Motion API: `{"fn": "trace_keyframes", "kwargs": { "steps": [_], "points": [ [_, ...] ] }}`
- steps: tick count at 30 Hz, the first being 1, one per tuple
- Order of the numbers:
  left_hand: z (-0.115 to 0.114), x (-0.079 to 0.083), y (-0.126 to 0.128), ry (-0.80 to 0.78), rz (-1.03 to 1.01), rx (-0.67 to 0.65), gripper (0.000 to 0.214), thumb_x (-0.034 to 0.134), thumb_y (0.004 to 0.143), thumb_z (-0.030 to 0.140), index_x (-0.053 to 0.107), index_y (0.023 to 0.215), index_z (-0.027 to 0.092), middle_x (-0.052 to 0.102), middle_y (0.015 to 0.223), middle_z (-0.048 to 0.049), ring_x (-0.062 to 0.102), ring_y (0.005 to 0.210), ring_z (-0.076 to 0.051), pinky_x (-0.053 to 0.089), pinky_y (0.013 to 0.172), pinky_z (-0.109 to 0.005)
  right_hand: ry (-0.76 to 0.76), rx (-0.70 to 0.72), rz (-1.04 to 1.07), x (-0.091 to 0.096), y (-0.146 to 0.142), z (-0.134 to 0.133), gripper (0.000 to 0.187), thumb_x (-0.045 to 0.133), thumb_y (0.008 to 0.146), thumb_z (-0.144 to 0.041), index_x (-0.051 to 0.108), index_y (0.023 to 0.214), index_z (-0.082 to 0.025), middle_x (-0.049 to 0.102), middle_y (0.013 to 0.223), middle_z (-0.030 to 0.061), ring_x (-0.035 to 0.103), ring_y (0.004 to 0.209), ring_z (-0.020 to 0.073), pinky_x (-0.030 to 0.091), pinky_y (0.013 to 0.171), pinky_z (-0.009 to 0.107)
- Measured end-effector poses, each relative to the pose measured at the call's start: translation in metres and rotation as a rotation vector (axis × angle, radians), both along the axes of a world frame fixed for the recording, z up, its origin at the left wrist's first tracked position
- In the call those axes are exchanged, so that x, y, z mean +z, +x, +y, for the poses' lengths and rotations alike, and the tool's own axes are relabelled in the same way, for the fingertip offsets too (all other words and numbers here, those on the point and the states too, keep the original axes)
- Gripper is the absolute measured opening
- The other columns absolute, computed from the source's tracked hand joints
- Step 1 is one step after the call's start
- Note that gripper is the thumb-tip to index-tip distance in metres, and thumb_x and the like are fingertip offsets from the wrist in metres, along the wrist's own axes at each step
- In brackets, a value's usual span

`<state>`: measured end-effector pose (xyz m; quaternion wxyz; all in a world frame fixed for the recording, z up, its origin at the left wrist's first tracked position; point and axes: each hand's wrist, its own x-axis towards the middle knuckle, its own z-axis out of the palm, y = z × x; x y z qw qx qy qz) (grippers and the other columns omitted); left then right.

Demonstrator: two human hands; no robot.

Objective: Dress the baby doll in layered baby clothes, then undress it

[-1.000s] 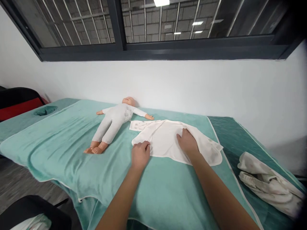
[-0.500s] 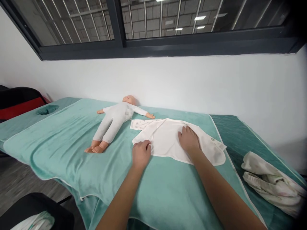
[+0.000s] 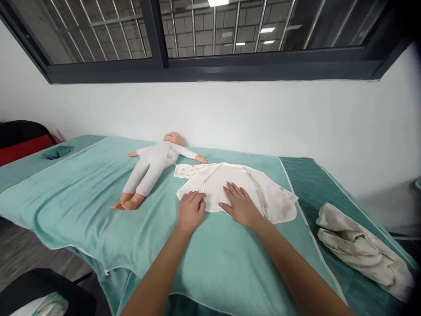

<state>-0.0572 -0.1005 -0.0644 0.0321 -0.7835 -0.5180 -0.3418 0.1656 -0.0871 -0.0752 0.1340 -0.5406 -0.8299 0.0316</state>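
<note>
Item: white garment [image 3: 219, 177], small, laid out near flat on a green cloth [image 3: 230, 259]; centre of the frame, extending right of centre.

Orientation: long axis runs across the frame, left to right, sloping slightly downward at the right end. The body of the garment lies directly ahead of both hands, its lower edge toward them.

Right hand [image 3: 241, 207]: nearer to the garment's middle; palm down, fingers extended and spread on the fabric, gripping nothing.

Left hand [image 3: 191, 210]: at the garment's lower left edge; fingers curled, thumb close to the forefinger. Whether fabric is pinched between them cannot be told.

Appearance: plain white over most of the surface; small printed motifs on the narrow sleeve [image 3: 184, 170] at upper left; a small round greenish mark [image 3: 282, 188] near the right end. A raised fold with a tan edge [image 3: 258, 188] slants down to the right of the right hand. Lower right corner rounded, the tip above it pointed.

Adjacent: doll [image 3: 153, 162] in a pale suit, on its back, left of centre, one outstretched hand just beside the printed sleeve. Crumpled off-white cloth [image 3: 365, 252], lower right, well apart.
</note>
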Motion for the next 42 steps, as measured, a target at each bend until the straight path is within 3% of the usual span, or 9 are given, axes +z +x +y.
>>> {"fn": "trace_keyframes", "kwargs": {
  "steps": [6, 11, 14, 21, 25, 29, 33, 37, 42],
  "points": [
    [-0.003, 0.007, 0.001, -0.055, 0.114, -0.126, 0.023, 0.046, 0.091, 0.018, 0.068, 0.098, 0.021, 0.070, 0.084, -0.0035, 0.060, 0.084, -0.020, 0.039, 0.079, -0.036, 0.001, 0.019, 0.007, 0.003, -0.002, -0.013, 0.067, 0.029, 0.101, -0.056, 0.037, 0.152, -0.013, 0.022, 0.163, 0.0118, 0.019, 0.152, 0.0254, 0.019, 0.121, 0.046],
    [0.005, 0.017, -0.016, -0.070, 0.378, -0.391, 0.023, 0.047, 0.090, 0.021, 0.070, 0.096, 0.024, 0.068, 0.078, -0.0043, 0.058, 0.082, -0.020, 0.037, 0.080, -0.038, 0.000, 0.021, 0.030, 0.002, 0.000, -0.013, 0.064, 0.031, 0.102, -0.054, 0.038, 0.152, -0.015, 0.026, 0.162, 0.0115, 0.022, 0.151, 0.0251, 0.022, 0.121, 0.047],
    [0.009, 0.018, -0.024, -0.051, 0.428, -0.432, 0.024, 0.046, 0.091, 0.022, 0.069, 0.098, 0.023, 0.068, 0.079, -0.0051, 0.057, 0.082, -0.020, 0.037, 0.079, -0.038, 0.010, 0.024, 0.047, 0.003, 0.000, -0.014, 0.061, 0.031, 0.102, -0.052, 0.041, 0.150, -0.016, 0.029, 0.161, 0.0108, 0.025, 0.150, 0.0254, 0.023, 0.121, 0.047],
    [0.008, 0.012, -0.024, -0.030, 0.385, -0.334, 0.026, 0.042, 0.095, 0.022, 0.067, 0.089, 0.022, 0.066, 0.079, -0.0056, 0.057, 0.080, -0.020, 0.037, 0.078, -0.036, -0.017, 0.212, 0.133, 0.010, -0.004, -0.023, 0.057, 0.040, 0.101, -0.050, 0.042, 0.150, -0.022, 0.032, 0.160, 0.0073, 0.028, 0.149, 0.0233, 0.025, 0.121, 0.047],
    [0.010, 0.006, -0.026, 0.036, 0.297, -0.221, 0.025, 0.042, 0.097, 0.024, 0.066, 0.093, 0.020, 0.066, 0.081, -0.0057, 0.058, 0.081, -0.020, 0.039, 0.077, -0.035, -0.104, 0.350, 0.218, 0.019, -0.012, -0.033, 0.052, 0.048, 0.099, -0.046, 0.046, 0.148, -0.028, 0.040, 0.156, 0.0023, 0.035, 0.146, 0.0198, 0.027, 0.121, 0.042],
    [0.014, 0.002, -0.028, 0.061, 0.171, -0.092, 0.025, 0.042, 0.098, 0.025, 0.065, 0.092, 0.020, 0.065, 0.077, -0.0050, 0.058, 0.079, -0.019, 0.040, 0.076, -0.034, -0.114, 0.384, 0.279, 0.021, -0.020, -0.040, 0.051, 0.052, 0.096, -0.044, 0.049, 0.145, -0.030, 0.045, 0.154, 0.0008, 0.040, 0.143, 0.0200, 0.030, 0.121, 0.041],
    [0.018, -0.001, -0.027, 0.034, 0.117, -0.035, 0.027, 0.040, 0.099, 0.028, 0.064, 0.089, 0.020, 0.066, 0.077, -0.0046, 0.059, 0.078, -0.018, 0.041, 0.076, -0.032, -0.016, 0.203, 0.377, 0.016, -0.028, -0.032, 0.047, 0.045, 0.100, -0.039, 0.050, 0.144, -0.026, 0.045, 0.153, 0.0045, 0.044, 0.140, 0.0221, 0.037, 0.116, 0.043],
    [0.020, -0.002, -0.026, 0.018, 0.084, -0.004, 0.030, 0.039, 0.100, 0.030, 0.064, 0.086, 0.021, 0.066, 0.075, -0.0038, 0.059, 0.075, -0.017, 0.040, 0.072, -0.031, 0.072, -0.049, 0.310, 0.004, -0.041, -0.016, 0.055, 0.037, 0.102, -0.044, 0.046, 0.147, -0.014, 0.038, 0.157, 0.0137, 0.036, 0.145, 0.0277, 0.033, 0.117, 0.047],
    [0.021, -0.003, -0.027, 0.016, 0.040, 0.104, 0.035, 0.038, 0.101, 0.034, 0.063, 0.081, 0.020, 0.066, 0.073, -0.0039, 0.060, 0.073, -0.017, 0.039, 0.068, -0.030, 0.051, -0.060, 0.171, 0.000, -0.074, -0.016, 0.066, 0.033, 0.101, -0.051, 0.043, 0.147, -0.005, 0.035, 0.157, 0.0197, 0.029, 0.148, 0.0303, 0.026, 0.119, 0.047]
  ]
}}
